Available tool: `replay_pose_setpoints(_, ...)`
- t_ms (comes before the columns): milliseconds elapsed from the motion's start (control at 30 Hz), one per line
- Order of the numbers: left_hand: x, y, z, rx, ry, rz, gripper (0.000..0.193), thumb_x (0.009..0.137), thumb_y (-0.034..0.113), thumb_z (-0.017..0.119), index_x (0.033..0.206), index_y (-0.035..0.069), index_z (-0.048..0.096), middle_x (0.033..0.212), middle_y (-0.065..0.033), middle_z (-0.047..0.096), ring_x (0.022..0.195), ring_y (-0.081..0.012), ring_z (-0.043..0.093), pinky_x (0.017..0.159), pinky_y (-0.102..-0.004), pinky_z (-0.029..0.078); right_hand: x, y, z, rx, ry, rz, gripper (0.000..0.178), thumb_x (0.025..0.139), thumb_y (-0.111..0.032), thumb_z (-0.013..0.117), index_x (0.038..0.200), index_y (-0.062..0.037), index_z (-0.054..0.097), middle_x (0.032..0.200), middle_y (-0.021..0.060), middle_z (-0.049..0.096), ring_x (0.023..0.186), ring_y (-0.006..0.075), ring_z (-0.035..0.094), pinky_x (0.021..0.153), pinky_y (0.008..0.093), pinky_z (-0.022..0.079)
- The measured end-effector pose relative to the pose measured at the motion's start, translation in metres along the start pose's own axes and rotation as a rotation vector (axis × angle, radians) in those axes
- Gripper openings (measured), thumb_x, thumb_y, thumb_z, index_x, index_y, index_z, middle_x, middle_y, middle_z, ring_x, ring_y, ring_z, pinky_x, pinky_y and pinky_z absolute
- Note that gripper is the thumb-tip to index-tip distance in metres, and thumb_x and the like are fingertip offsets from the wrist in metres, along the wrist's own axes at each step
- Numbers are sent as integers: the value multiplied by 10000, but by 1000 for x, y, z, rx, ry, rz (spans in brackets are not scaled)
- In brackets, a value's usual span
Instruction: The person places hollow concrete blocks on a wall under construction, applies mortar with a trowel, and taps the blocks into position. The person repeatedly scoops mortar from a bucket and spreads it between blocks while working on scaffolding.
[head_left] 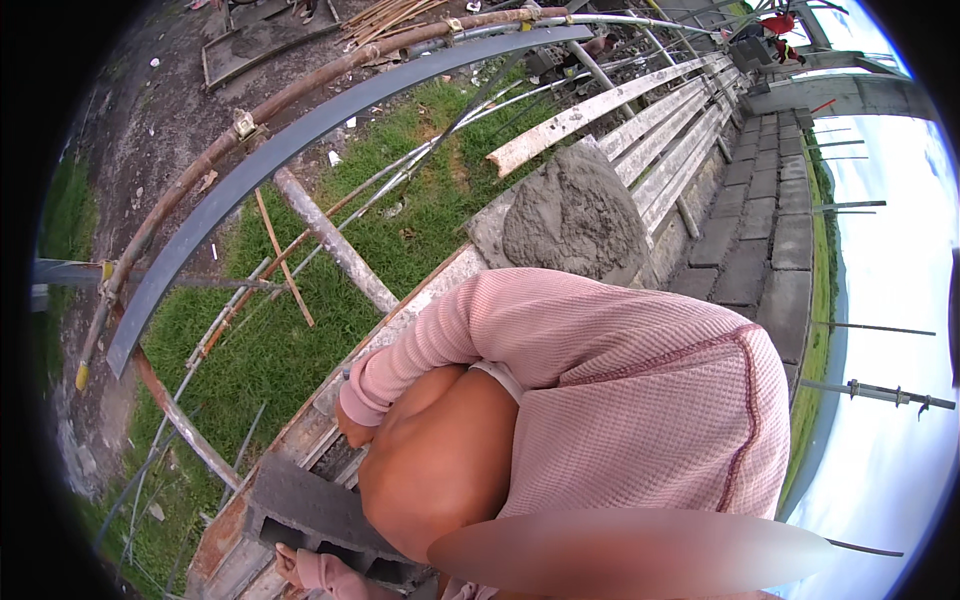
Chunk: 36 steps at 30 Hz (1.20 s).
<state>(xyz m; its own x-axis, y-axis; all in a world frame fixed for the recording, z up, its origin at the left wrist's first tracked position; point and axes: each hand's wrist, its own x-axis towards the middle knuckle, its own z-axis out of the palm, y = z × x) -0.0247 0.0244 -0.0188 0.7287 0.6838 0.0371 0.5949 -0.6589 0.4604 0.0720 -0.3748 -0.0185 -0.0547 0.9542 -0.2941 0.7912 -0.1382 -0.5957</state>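
A grey hollow concrete block (325, 515) lies tilted at the lower left, the openings of its cells facing the lower edge. My left hand (289, 566), in a pink cuff, holds the block's near edge with its fingers against the rim of a cell. Beyond the block's far side is my right hand (353, 429), mostly hidden by its pink sleeve (600, 330) and a rounded area of bare skin. Its fingers do not show, so what it holds, if anything, cannot be made out. Wet grey mortar (575, 215) is heaped on a board past my right arm.
Pale planks (650, 135) run away beyond the mortar, alongside a blockwork wall (745, 220). Scaffold tubes (335, 235) and a long curved grey strip (300, 150) stand over grass at the left. Two other people (785, 45) are in the distance.
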Motion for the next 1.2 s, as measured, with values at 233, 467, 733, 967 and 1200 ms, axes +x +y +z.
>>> replay_pose_setpoints(233,27,-44,27,-282,-154,-57,234,868,177,723,982,-13,646,974,-156,677,902,-180,632,809,-312,502,-89,-54,-31,316,122,763,325,802,-256,608,1024,-27,667,1016,217,672,962,374,655,823,474,529)
replay_pose_setpoints(467,2,-27,-6,-329,-487,-273,327,933,281,601,1153,39,613,1099,-126,652,1022,-196,606,901,-360,464,-235,-132,-34,554,417,1587,364,763,-272,648,1070,-78,657,991,203,679,952,394,652,841,477,523)
replay_pose_setpoints(733,-116,24,-178,-312,-1019,-831,383,958,354,502,1221,82,561,1219,-68,583,1134,-189,528,958,-374,404,-361,-295,-3,614,162,1892,374,713,-290,663,1012,-71,715,1001,156,704,976,303,673,805,441,534)
replay_pose_setpoints(967,-165,111,-287,-310,-1297,-896,436,979,418,414,1281,121,516,1324,-17,522,1231,-183,459,1008,-385,350,-407,-516,0,970,336,1951,391,667,-317,692,976,-81,736,933,148,715,900,345,678,797,440,530)
replay_pose_setpoints(1200,-166,223,-310,-270,-1298,-758,491,1001,482,327,1341,159,471,1428,34,462,1328,-177,390,1058,-397,297,-385,-616,45,1412,845,2287,420,725,-327,745,978,5,703,835,176,706,843,348,684,726,428,520)
